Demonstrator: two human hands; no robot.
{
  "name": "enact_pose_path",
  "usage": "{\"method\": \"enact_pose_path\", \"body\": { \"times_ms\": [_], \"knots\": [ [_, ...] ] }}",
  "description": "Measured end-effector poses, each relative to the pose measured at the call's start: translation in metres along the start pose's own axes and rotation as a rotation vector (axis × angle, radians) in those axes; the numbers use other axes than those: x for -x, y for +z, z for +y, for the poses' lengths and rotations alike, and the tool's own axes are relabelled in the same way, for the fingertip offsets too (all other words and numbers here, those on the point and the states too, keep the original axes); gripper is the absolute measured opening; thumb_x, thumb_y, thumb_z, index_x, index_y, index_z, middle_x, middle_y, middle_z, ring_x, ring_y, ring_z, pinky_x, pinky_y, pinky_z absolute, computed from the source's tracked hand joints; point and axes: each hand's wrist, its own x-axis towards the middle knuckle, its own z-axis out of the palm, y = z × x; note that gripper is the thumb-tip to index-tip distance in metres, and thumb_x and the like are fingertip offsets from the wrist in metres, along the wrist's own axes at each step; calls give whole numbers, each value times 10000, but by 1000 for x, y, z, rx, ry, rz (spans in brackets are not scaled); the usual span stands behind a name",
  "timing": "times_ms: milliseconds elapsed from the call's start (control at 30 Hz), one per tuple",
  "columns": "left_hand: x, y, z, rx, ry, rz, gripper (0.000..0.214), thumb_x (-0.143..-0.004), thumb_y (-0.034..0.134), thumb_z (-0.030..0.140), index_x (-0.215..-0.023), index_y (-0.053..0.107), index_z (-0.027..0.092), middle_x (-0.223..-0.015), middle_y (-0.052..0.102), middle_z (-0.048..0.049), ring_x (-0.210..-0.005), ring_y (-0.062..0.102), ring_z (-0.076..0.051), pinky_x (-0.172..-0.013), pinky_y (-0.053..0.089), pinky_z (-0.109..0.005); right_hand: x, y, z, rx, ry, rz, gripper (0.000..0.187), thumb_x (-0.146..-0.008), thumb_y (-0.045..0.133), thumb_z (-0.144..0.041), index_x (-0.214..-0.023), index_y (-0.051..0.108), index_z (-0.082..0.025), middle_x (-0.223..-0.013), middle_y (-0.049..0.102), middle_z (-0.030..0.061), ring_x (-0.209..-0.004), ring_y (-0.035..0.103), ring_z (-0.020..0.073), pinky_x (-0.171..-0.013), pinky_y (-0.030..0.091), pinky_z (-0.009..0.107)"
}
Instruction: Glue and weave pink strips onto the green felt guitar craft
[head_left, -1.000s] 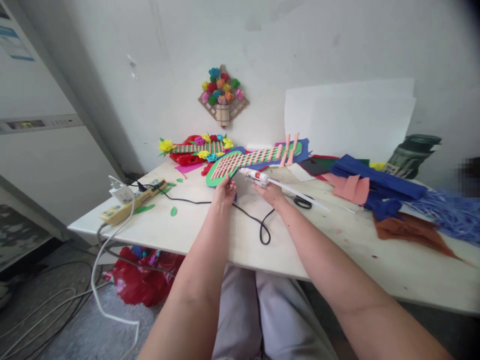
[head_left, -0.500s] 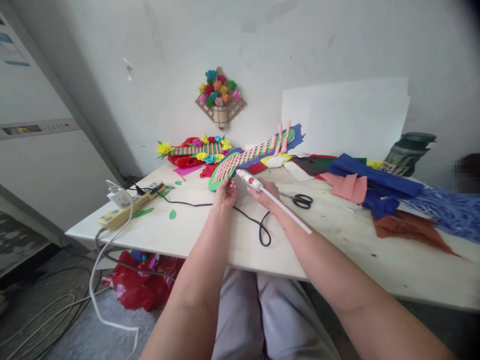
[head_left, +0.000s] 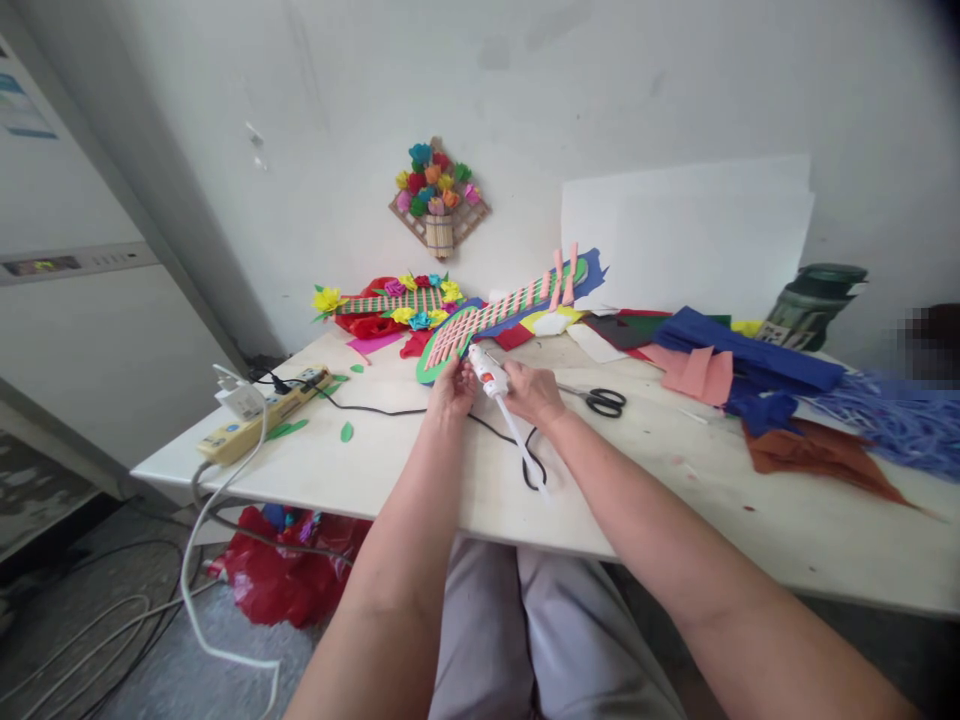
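My left hand pinches the near end of a long woven paper piece, green-edged with pink strips on blue, which slants up and away to the right. My right hand is closed round a white glue gun. Its nozzle points at the piece's near end beside my left fingers. A white glue stick juts from the back of the gun toward me. The gun's black cord loops on the white table.
Scissors lie right of my right hand. Blue, pink and brown paper scraps cover the table's right side. A second woven piece with paper flowers lies at the back. A power strip sits at the left edge. White sheets lean on the wall.
My right hand turned the glue gun, so the glue stick swung from pointing right to pointing toward me. The nozzle came closer to my left fingers. The woven piece tilted up slightly.
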Motion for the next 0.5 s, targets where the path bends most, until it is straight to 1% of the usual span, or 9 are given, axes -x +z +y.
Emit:
{"method": "enact_pose_path", "body": {
  "times_ms": [300,500],
  "knots": [
    [-9,-7,-1,-20,14,-35,195,-818,546,205,-646,560,115,-511,510,17,-391,431,-31,-427,399,-143,1,-1,-1,38,-48,32,265,-794,421,-316,-963,545,-154,-883,654,120,-734,591,225,-581,298,278],
    [-11,-9,-1,-45,31,-38,122,-773,595,182,-670,566,125,-513,521,25,-390,433,-33,-410,384,-149,2,-4,-1,55,-65,23,250,-769,431,-272,-956,543,-149,-872,653,119,-717,589,216,-566,272,279]
  ]
}}
